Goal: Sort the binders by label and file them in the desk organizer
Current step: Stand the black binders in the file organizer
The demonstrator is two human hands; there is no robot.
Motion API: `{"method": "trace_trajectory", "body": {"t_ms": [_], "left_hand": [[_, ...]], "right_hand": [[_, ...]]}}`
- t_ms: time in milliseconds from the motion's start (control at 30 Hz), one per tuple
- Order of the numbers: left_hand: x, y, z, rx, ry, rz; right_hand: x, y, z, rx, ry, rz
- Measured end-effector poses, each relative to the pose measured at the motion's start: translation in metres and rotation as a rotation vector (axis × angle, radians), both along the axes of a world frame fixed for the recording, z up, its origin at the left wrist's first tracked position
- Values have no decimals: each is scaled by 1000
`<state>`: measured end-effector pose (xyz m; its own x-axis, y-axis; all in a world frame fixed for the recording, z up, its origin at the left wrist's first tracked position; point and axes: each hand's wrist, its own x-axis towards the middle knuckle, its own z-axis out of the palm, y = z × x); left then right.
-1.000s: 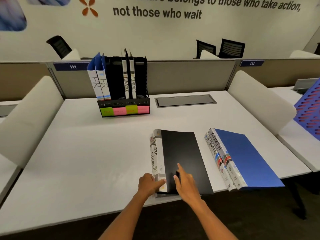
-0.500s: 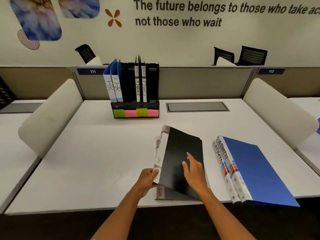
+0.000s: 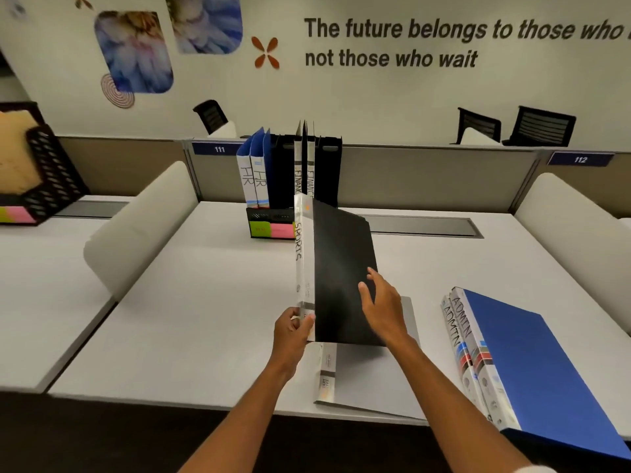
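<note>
At the far left, on the neighbouring desk, a black perforated mesh rack (image 3: 51, 175) carries pink and green sticky labels on its front. On the smooth white desk (image 3: 191, 322), a rounded cream padded divider (image 3: 136, 230) runs along the left edge. Toward the back edge stands the black mesh desk organizer (image 3: 269, 220), holding two glossy blue HR binders (image 3: 254, 172) in its left slot and two slim FINANCE binders (image 3: 304, 165) further right. Near the front edge, the left hand (image 3: 292, 331) pinches the bottom of the clear-sleeved spine of a black SPORTS binder (image 3: 336, 268), raised nearly upright above the desk, while the right hand (image 3: 384, 302) rests with spread, straight fingers flat against its matte cover. Under it a second grey-looking binder (image 3: 368, 377) lies flat at the front edge. Toward the front right corner lie two stacked blue ADMIN binders (image 3: 532, 367), spines to the left.
</note>
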<state>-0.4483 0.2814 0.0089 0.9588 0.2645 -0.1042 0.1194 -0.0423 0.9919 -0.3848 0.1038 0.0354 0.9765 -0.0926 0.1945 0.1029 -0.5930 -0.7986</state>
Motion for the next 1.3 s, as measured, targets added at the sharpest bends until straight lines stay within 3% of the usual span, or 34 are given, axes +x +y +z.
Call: {"method": "trace_trajectory", "body": {"t_ms": [333,767,1000,1300], "left_hand": [[-3,-6,18,207,-230,83],[27,17,18,503,-368,273],[63,39,11,519,-425,289],[141,86,13,469,-387,173]], "right_hand": [[17,63,62,167,-64,191],[61,107,116,231,-145,73],[90,144,126,116,-221,49],[132,198,137,174,-335,-40]]}}
